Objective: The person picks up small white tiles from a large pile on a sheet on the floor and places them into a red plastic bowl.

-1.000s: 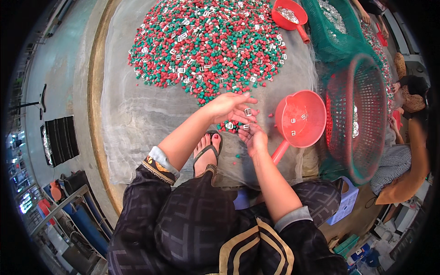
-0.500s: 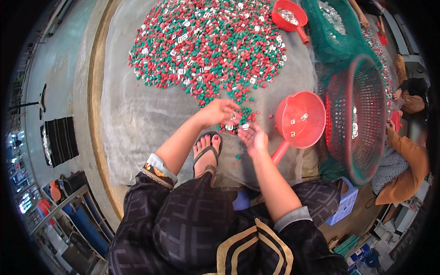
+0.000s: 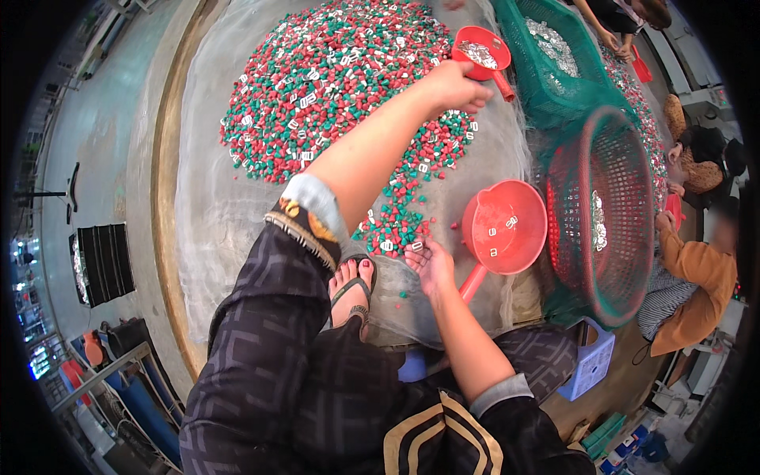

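My left hand [image 3: 459, 87] is stretched far forward over the right edge of a large pile of small red and green pieces [image 3: 340, 87]. Its fingers are curled beside a small red scoop [image 3: 480, 54] holding silvery pieces; what they hold, if anything, is hidden. My right hand [image 3: 431, 269] lies palm up with loosely bent, parted fingers at a smaller spread of red and green pieces [image 3: 393, 218]. A pale buckle-shaped piece [image 3: 417, 246] shows at its fingertips; I cannot tell if it rests on them. Right of this hand sits a larger red scoop [image 3: 507, 226] with a few pale pieces inside.
A large red mesh basket [image 3: 645, 229] stands tilted at the right. Behind it is a green basket [image 3: 514, 32] with silvery pieces. My sandalled foot [image 3: 350, 289] is on the grey sheet [image 3: 237, 214]. Other people sit along the right, one in a brown sleeve [image 3: 693, 265].
My left hand has moved from the smaller spread, close to my right hand, forward and right to the small red scoop. My right hand stays near its place. The whole view has shifted slightly.
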The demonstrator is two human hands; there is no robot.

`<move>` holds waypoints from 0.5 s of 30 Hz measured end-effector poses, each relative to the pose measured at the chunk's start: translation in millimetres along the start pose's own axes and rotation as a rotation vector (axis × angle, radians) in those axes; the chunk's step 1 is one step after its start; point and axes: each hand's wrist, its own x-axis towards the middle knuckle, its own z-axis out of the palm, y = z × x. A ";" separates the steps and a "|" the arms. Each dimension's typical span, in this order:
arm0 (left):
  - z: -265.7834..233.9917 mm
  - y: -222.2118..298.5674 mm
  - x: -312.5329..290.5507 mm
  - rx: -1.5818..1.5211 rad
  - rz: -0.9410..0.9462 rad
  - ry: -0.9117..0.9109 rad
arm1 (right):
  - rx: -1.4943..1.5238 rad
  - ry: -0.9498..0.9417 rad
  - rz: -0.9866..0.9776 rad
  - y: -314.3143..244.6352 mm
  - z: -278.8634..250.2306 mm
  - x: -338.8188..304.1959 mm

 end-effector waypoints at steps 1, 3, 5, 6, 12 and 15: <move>9.0 -0.4 -7.8 0.069 -0.050 0.046 | 0.022 0.004 -0.008 -2.9 -3.2 3.5; 4.3 -28.7 -22.6 0.063 -0.101 -0.032 | 0.019 0.012 -0.021 -8.4 -2.4 4.8; -4.2 -60.1 -47.6 0.077 -0.198 -0.030 | 0.021 0.036 -0.020 -7.1 -6.2 3.9; -13.3 -81.3 -57.5 0.133 -0.212 -0.035 | 0.025 0.051 -0.023 -7.2 -8.1 5.8; -30.9 -160.2 -133.4 0.799 -0.214 -0.152 | -0.019 0.173 0.025 -3.4 -6.1 1.5; -7.2 -185.9 -168.4 1.004 -0.177 -0.226 | 0.071 0.090 0.030 -1.7 -6.6 5.4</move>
